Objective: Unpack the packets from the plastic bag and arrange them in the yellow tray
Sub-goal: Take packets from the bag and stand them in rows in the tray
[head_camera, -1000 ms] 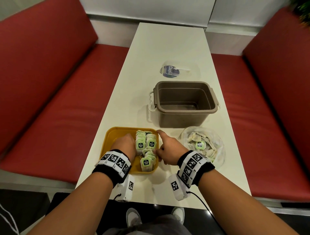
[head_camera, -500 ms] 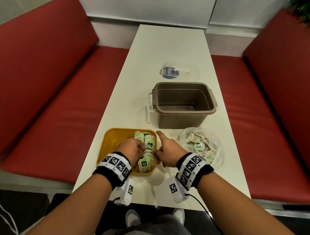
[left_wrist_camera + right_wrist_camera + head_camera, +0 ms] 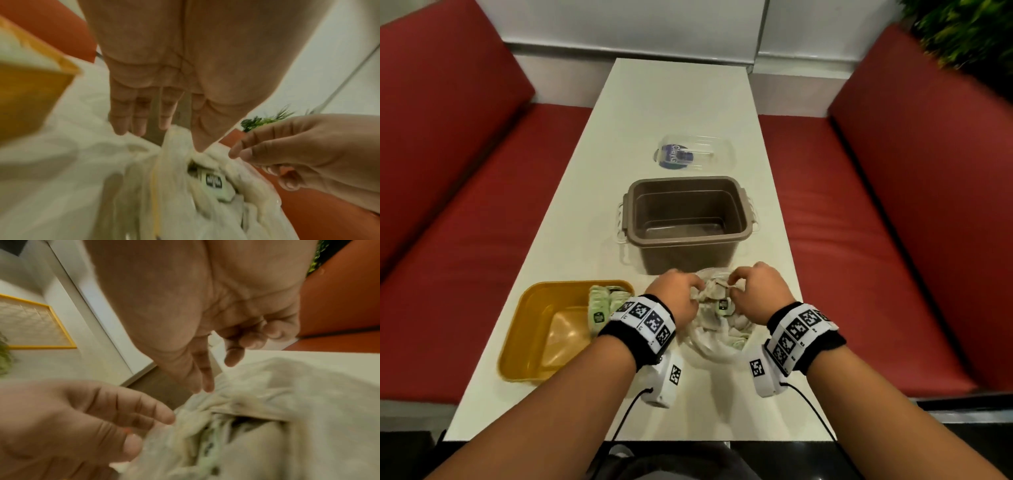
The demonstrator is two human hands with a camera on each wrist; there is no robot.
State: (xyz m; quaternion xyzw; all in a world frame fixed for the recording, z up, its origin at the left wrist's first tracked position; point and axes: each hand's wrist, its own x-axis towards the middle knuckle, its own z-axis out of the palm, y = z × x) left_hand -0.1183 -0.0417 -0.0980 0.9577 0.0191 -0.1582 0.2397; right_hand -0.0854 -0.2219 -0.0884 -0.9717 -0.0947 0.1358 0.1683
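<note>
2 hands work the plastic bag [image 3: 717,339] beside the yellow tray [image 3: 544,329] on the desk, left hand [image 3: 677,295] and right hand [image 3: 758,291] each pinching its rim, and a hard tug risks spilling loose packets [image 3: 723,305].

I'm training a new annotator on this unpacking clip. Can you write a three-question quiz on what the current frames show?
1. True or false: packets already stand along the right side of the yellow tray.
2. Multiple choice: where are the left hand and right hand? A) inside the brown bin B) at the mouth of the plastic bag C) on the clear lid
3. Fill in: the brown bin stands ___ the plastic bag, farther from the person.

Key: 1 true; 2 B; 3 behind. The wrist views are too blurred to say whether the fingers pinch the bag.
</note>
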